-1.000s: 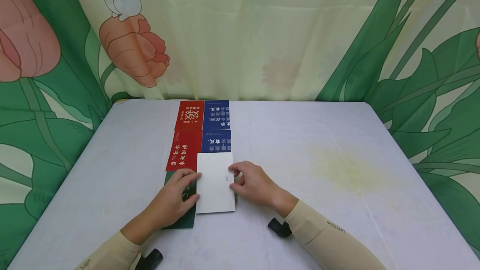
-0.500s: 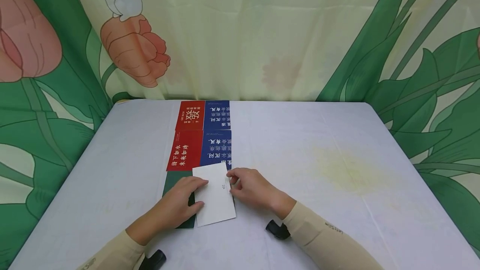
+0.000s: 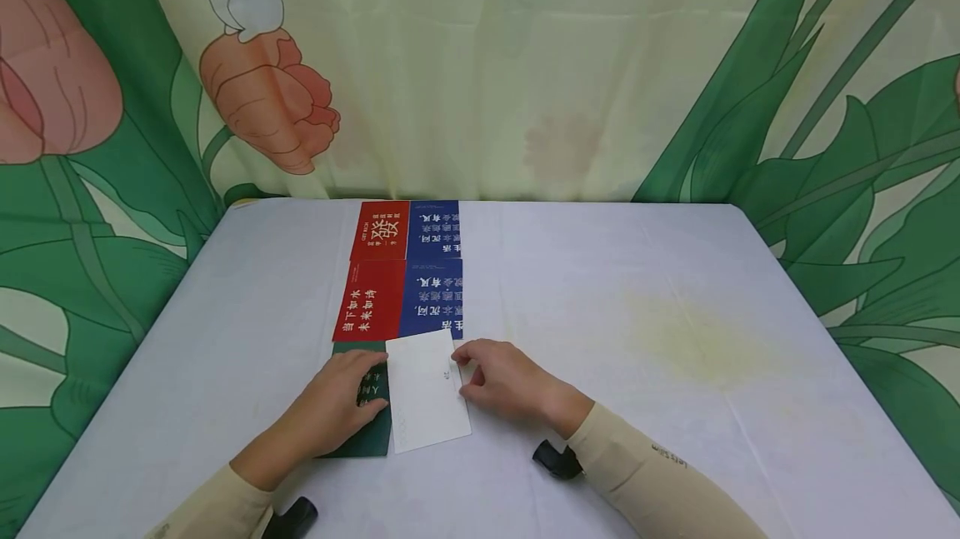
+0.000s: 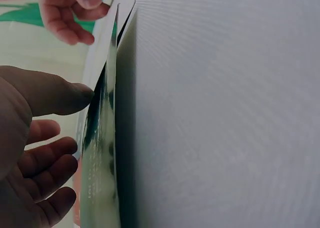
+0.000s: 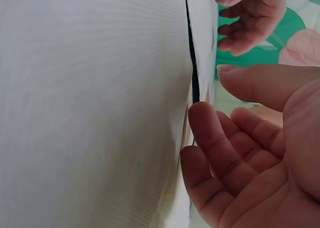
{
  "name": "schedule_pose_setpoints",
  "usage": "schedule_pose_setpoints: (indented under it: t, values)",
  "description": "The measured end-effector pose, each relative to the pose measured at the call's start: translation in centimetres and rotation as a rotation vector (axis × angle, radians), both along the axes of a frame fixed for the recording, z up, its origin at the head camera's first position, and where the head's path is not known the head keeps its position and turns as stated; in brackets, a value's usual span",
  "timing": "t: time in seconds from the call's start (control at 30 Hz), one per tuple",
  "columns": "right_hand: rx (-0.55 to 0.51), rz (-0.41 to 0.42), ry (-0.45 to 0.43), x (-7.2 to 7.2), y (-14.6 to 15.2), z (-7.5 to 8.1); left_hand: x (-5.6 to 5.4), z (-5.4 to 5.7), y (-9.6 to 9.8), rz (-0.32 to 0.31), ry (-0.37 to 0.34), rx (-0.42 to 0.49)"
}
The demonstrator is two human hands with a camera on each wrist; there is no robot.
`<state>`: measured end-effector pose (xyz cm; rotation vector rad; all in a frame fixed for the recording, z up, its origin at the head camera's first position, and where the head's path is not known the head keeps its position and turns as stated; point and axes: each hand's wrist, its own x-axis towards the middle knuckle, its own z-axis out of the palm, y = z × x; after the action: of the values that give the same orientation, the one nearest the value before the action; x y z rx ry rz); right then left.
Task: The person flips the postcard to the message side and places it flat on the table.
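Observation:
A white card, with small grey print near its right edge, lies slightly turned at the front of two columns of cards. Its left side overlaps a dark green card. My left hand is over the green card, thumb and fingers spread apart, tips right by the white card's left edge. In the left wrist view the thumb stands apart from the loosely bent fingers, nothing between them. On the other side, my right hand has its fingertips at the white card's right edge; the right wrist view shows its thumb apart from relaxed fingers.
Behind lie two red cards on the left and two blue cards on the right, all with Chinese characters. A white cloth covers the table. A flower-printed curtain hangs along the back edge.
The white card has come toward me and turned slightly counterclockwise, baring more of the blue card behind. My left hand has drawn back left off the white card; the right hand moved slightly nearer.

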<state>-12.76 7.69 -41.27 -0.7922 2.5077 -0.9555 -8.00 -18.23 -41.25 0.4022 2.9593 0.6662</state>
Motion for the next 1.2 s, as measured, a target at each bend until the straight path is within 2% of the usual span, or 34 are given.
schedule_pose_setpoints:
  t: [0.2,0.33,0.8,1.2]
  values:
    - [0.026,0.013,-0.004,-0.05,0.00,-0.01,0.03,-0.02,0.17,0.023,-0.107,-0.008]
    - [0.041,0.024,0.011,-0.01,0.01,0.07,-0.09,-0.10,0.20,0.023,-0.149,-0.001]
    - [0.131,0.025,-0.031,0.20,-0.30,0.23,-0.11,0.20,0.03,0.006,-0.165,0.018]
    - [0.134,0.045,-0.006,0.28,-0.21,0.29,-0.11,-0.05,0.06,-0.033,-0.151,-0.033]
